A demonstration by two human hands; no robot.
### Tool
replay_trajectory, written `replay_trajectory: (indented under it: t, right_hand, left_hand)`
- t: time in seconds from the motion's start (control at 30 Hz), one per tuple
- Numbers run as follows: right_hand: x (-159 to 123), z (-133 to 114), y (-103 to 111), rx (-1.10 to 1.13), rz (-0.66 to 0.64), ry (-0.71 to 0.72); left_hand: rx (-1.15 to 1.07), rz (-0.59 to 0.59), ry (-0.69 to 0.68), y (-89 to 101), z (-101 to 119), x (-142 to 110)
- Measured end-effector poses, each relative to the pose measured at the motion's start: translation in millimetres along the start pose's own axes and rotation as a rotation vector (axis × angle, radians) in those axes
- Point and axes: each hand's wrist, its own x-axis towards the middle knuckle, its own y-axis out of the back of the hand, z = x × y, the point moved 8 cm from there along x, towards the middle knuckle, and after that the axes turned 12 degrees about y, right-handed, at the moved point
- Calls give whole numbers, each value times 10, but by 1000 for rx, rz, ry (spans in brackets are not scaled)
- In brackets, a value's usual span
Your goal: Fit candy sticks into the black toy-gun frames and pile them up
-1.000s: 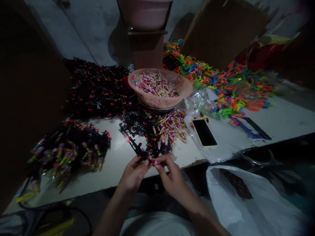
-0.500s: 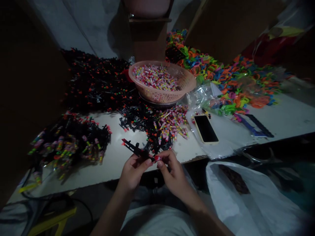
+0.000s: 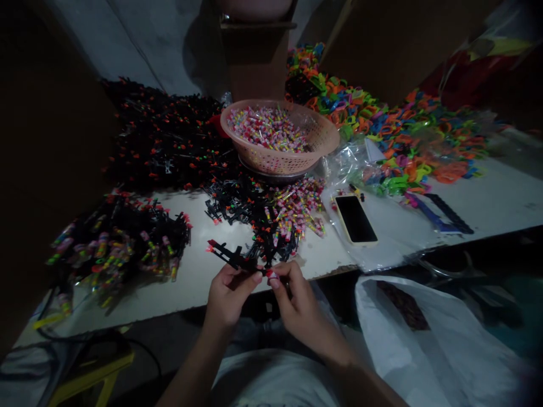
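Pinching a black toy gun (image 3: 231, 255) between thumb and curled fingers, the left hand (image 3: 231, 291) points its red-tipped end forward and to the left. The right hand (image 3: 294, 291), its thumb and forefinger nearly together, grips a small red-and-pink piece (image 3: 272, 275) right at the toy's near end; whether the two are joined is too small to tell. Just beyond the hands, loose black toys (image 3: 235, 204) and pink-and-yellow tubes (image 3: 297, 206) lie heaped together on the bench (image 3: 197, 285). Left of the hands sits a pile of black toys with tubes (image 3: 121, 243). Right of them, a phone (image 3: 356, 219) rests on clear plastic (image 3: 392, 246). Farther ahead stands a pink basket (image 3: 278, 162) of tubes, between a large black heap (image 3: 165, 138) to the left and bright plastic pieces (image 3: 382, 127) to the right. Below right of the hands hangs a white sack (image 3: 432, 356).
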Motion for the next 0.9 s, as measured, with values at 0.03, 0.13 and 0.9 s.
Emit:
replay_trajectory:
  t: [0.03,0.13,0.9]
  right_hand:
    - [7,-26,-18,-55,-18,22]
    - [14,-26,-100,-240,-78,55]
    - [259,1140,665,-928,-145,-247]
  left_hand:
    - [7,9,7,1,-13,-1]
    - [-15,46,49,9,-93,-2]
    - [1045,940,-532,1471,1664,-64]
